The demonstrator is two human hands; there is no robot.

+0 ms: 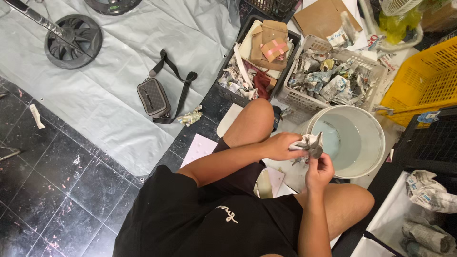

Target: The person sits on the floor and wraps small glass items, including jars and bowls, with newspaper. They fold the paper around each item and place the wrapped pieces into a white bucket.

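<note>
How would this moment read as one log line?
left hand: grips crumpled newspaper | right hand: pinches it from below | white bucket: just beyond | person: seated on floor

Dark glossy floor tiles [52, 190], pale grey tarpaulin [119, 71], crowded plastic baskets [423, 81] under flat indoor light.

Yellow crate [425, 81]: cut off by the right edge.
Far wheel [112, 5]: cropped at the top.
Crumpled newspaper [308, 143]: partly hidden by both hands' fingers.
</note>
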